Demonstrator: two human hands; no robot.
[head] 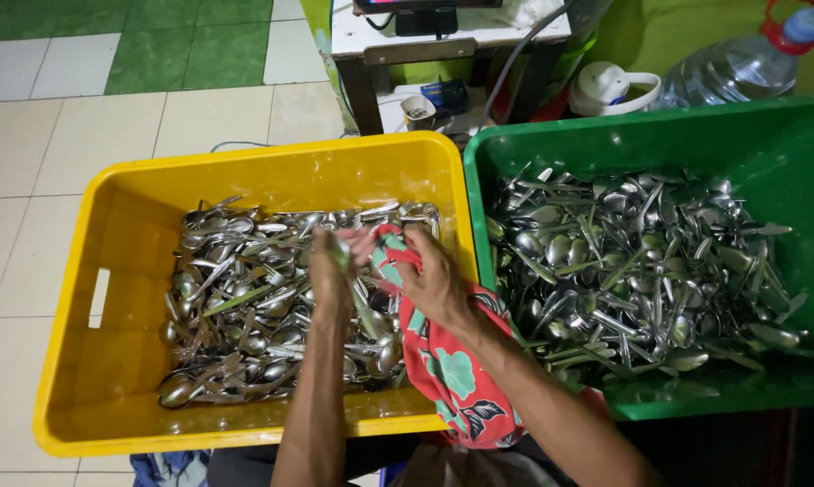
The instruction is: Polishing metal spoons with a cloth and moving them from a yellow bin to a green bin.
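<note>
Both my hands are over the yellow crate (109, 271), which holds several steel spoons (244, 307). My left hand (327, 280) grips one spoon (362, 311) by its upper part, the rest slanting down. My right hand (438, 284) clutches a red floral cloth (447, 370) bunched against that spoon; the cloth trails down over the crate's near right corner. To the right, a green crate (786, 153) is filled with several more spoons (641, 271).
Both crates stand side by side on a tiled floor (28, 180). Behind them are a small table (443, 41), a white lidded container (605, 88) and a large clear water bottle (740, 68). A blue cloth (168, 467) lies at the near edge.
</note>
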